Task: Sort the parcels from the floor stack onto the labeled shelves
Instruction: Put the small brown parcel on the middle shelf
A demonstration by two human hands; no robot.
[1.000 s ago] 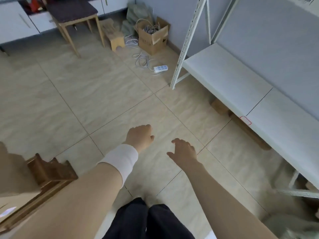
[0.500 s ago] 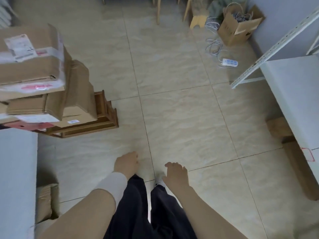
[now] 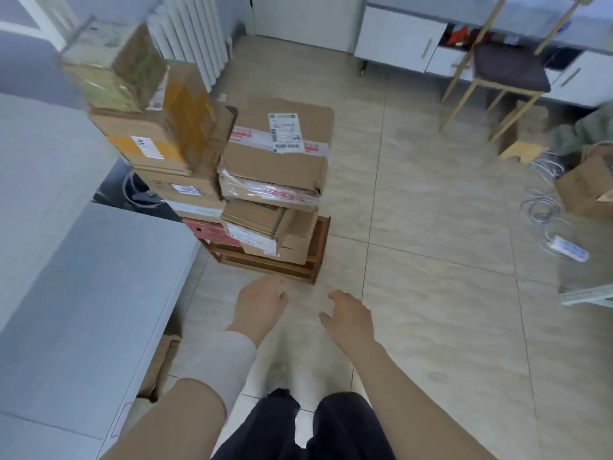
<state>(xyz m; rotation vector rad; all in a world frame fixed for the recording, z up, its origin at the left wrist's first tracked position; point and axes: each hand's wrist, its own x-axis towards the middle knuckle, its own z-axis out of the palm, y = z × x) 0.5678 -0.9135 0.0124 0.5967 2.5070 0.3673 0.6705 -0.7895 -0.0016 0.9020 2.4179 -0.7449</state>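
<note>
Boxy cardboard parcels (image 3: pixel 277 167) (taped, labelled)

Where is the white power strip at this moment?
In the head view, the white power strip lies on the beige tiled floor at the right, next to the coiled white cables.

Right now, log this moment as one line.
phase: pre-pick | left hand: open, empty | right hand: open, empty | parcel stack: ahead, on wooden stand

- Turned left since a second ago; brought the parcel stack (image 3: pixel 275 167) from frame edge to centre.
- Lost most of the right-hand shelf (image 3: pixel 585 295) from view.
- Moved left hand (image 3: pixel 260 303) and right hand (image 3: pixel 348 315), both empty, near the wooden crate (image 3: pixel 298 268).
</note>
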